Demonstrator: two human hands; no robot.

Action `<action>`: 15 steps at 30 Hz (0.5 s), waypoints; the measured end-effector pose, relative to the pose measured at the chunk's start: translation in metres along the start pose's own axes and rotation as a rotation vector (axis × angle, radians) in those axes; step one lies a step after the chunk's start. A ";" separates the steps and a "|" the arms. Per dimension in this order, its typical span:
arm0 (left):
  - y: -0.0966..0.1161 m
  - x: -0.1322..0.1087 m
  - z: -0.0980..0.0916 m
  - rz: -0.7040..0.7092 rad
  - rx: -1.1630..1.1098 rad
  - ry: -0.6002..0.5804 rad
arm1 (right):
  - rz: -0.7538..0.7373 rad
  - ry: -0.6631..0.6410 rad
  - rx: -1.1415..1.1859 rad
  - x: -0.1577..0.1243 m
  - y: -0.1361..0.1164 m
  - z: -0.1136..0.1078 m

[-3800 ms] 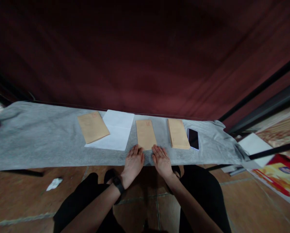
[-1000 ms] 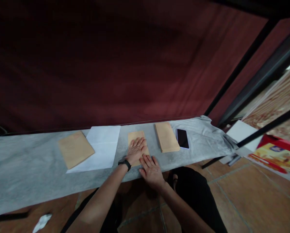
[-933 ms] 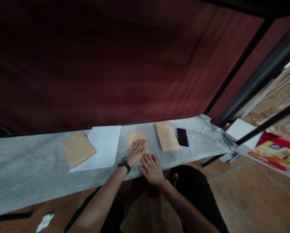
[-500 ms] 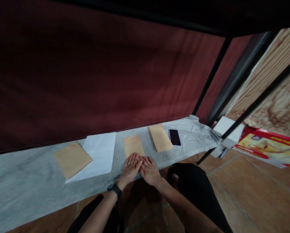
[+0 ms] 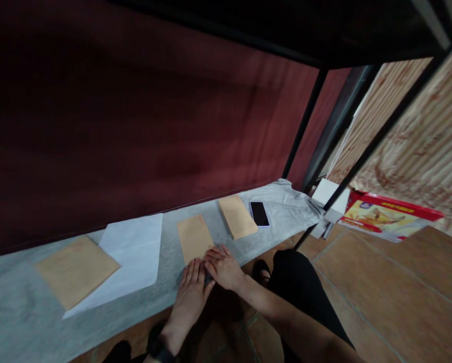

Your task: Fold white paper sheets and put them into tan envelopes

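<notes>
A brown paper envelope (image 5: pixel 194 237) lies flat on the grey cloth-covered shelf (image 5: pixel 173 282), its near end under my fingers. My left hand (image 5: pixel 192 290), with a dark watch on the wrist, rests fingers outstretched at the envelope's near left corner. Beside it my right hand (image 5: pixel 222 267) lies flat across the near right corner, fingers outstretched. Neither hand grips anything. To the right sits a thick stack of brown envelopes (image 5: pixel 238 217). On the left, another brown envelope or small pile (image 5: pixel 78 269) overlaps a white sheet of paper (image 5: pixel 135 252).
A dark-screened phone (image 5: pixel 259 214) lies right of the stack. Black frame posts (image 5: pixel 305 123) rise at the shelf's right end, with a dark board overhead. A white box (image 5: pixel 329 196) and a red and yellow carton (image 5: pixel 388 217) stand on the tiled floor.
My view has swung right, so the shelf's things appear further left. My left hand has slid back towards me and now lies lower than the right, which stays at the envelope's near end.
</notes>
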State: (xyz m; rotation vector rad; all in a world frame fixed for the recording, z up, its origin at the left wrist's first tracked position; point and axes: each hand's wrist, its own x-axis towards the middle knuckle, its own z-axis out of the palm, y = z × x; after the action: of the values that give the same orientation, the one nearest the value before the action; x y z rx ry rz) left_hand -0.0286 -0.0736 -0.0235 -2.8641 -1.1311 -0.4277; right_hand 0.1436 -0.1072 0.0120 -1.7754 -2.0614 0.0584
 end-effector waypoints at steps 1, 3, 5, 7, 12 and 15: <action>0.003 0.001 0.001 -0.010 -0.011 -0.006 | -0.015 -0.014 0.013 0.008 -0.003 0.002; 0.008 0.001 0.003 -0.033 -0.013 -0.015 | -0.067 -0.061 0.033 0.023 -0.009 0.009; 0.013 0.001 0.005 -0.027 0.006 -0.011 | -0.106 -0.106 0.026 0.037 -0.012 0.019; 0.017 -0.001 0.006 -0.018 0.028 0.009 | -0.115 -0.135 0.000 0.049 -0.012 0.028; 0.025 -0.002 0.004 -0.012 0.061 0.066 | -0.124 -0.158 -0.043 0.082 0.004 0.042; 0.028 0.000 0.004 -0.009 0.047 0.076 | -0.100 -0.133 -0.072 0.106 0.015 0.047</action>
State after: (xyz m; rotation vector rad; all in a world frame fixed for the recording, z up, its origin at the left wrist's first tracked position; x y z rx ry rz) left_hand -0.0087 -0.0932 -0.0254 -2.7779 -1.1268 -0.4995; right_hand 0.1316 0.0074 -0.0055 -1.7498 -2.2700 0.0757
